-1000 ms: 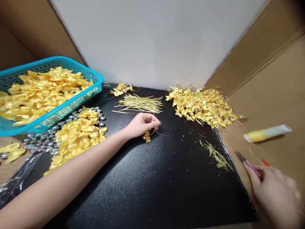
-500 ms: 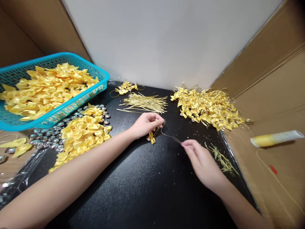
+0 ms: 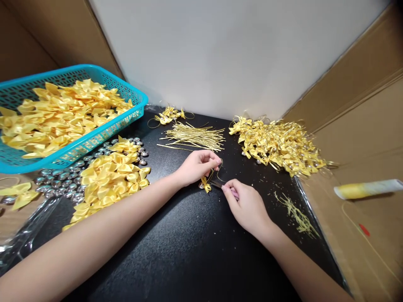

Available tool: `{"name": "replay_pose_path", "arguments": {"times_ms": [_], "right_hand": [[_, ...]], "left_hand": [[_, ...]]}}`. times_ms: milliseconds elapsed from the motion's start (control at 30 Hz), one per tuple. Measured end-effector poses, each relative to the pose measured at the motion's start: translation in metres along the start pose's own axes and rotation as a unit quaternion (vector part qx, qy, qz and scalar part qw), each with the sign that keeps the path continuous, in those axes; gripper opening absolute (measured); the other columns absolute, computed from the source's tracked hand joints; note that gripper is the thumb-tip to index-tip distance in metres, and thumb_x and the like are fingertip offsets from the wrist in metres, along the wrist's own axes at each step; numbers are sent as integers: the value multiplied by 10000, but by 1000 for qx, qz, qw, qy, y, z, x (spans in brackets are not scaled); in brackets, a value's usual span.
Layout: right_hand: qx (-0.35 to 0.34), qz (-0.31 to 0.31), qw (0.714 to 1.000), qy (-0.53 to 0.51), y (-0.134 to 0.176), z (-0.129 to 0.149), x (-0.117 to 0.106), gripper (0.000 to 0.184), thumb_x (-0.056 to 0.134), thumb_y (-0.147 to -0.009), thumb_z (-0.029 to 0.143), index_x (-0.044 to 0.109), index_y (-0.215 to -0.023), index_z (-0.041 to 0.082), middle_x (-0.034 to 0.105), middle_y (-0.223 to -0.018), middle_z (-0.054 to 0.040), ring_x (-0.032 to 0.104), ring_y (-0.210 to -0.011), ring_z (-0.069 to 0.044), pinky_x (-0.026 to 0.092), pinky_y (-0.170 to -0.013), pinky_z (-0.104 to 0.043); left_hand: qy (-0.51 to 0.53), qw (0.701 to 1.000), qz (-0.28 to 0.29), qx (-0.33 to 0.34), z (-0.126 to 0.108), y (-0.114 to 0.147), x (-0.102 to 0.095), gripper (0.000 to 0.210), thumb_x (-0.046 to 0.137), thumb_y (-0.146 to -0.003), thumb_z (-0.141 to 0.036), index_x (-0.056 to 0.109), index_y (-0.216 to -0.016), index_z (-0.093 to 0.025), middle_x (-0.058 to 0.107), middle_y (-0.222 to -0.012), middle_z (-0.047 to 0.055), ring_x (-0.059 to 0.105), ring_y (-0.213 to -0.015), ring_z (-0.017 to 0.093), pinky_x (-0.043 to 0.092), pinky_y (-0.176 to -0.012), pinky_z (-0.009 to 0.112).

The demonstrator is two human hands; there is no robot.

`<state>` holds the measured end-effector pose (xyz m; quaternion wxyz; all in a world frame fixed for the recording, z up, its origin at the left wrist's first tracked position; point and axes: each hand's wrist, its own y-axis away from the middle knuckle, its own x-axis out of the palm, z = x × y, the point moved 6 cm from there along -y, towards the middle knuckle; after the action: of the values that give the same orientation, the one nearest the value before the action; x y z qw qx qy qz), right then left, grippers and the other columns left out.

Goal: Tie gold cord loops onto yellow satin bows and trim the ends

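My left hand (image 3: 201, 165) pinches a thin gold cord (image 3: 221, 165) between thumb and fingertips, at mid-table. Below those fingers hangs a small yellow bow (image 3: 206, 185) with a silvery bead (image 3: 201, 186), just over the black tabletop. My right hand (image 3: 247, 203) is closed around small pink-handled scissors (image 3: 234, 193). Their dark metal blades point left, close to the bow and the cord; whether they touch either I cannot tell. Palm and fingers hide most of the handle.
At left a turquoise basket (image 3: 143, 102) holds yellow bows; loose bows (image 3: 110, 176) and silvery beads (image 3: 64, 180) lie before it. Gold cords (image 3: 195, 136) lie behind my left hand. Corded bows (image 3: 280, 144) are heaped back right, above trimmed cord ends (image 3: 297, 216). Cardboard walls stand both sides.
My right hand has moved left and slightly up, bringing the scissors close to the bow. My left hand keeps its pinch on the cord. The whole view has shifted slightly.
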<state>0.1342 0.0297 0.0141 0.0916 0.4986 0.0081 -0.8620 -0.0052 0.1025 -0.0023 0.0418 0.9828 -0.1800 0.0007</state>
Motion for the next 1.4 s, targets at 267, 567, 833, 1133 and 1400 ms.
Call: {"name": "replay_pose_path", "arguments": {"times_ms": [267,567,833,1133,1400], "right_hand": [[-7,-14,1000,15,-2,5,2,258,447,-924,344,617,-776,220,671,-664,-4,607,-587,-164,320,-548,-249],[-10,-27,999,20,-4,5,3,271,455,-919,348,617,-749,212,636,-614,5,552,-531,-140,287,-530,-233],[-11,-36,999,21,-5,8,3,266,475,-905,339,626,-729,207,632,-592,-1,563,-517,-145,299,-522,-237],[76,-149,986,-23,28,-69,-62,345,402,-903,485,623,-933,222,722,-832,-64,664,-712,-212,462,-609,-285],[204,-235,905,290,97,-218,-122,477,321,-880,589,635,-833,233,680,-844,-191,581,-765,-345,457,-634,-452]], "left_hand": [[4,1000,0,-4,-2,1,1,133,603,-828,-231,599,-752,-122,598,-625,-17,379,-404,18,279,-384,151],[10,1000,-6,-3,1,0,1,150,633,-794,-264,604,-744,-126,601,-616,-22,377,-399,21,272,-386,158],[13,1000,-8,3,0,0,1,157,654,-777,-272,607,-735,-128,598,-603,-19,383,-399,26,278,-394,164],[-95,991,-56,71,-11,-1,-12,274,550,-837,-370,685,-944,-157,698,-867,58,509,-544,92,385,-502,215],[-547,832,12,-93,-34,18,-27,450,554,-761,-535,572,-484,-180,558,-469,43,519,-460,171,366,-492,280]]}}
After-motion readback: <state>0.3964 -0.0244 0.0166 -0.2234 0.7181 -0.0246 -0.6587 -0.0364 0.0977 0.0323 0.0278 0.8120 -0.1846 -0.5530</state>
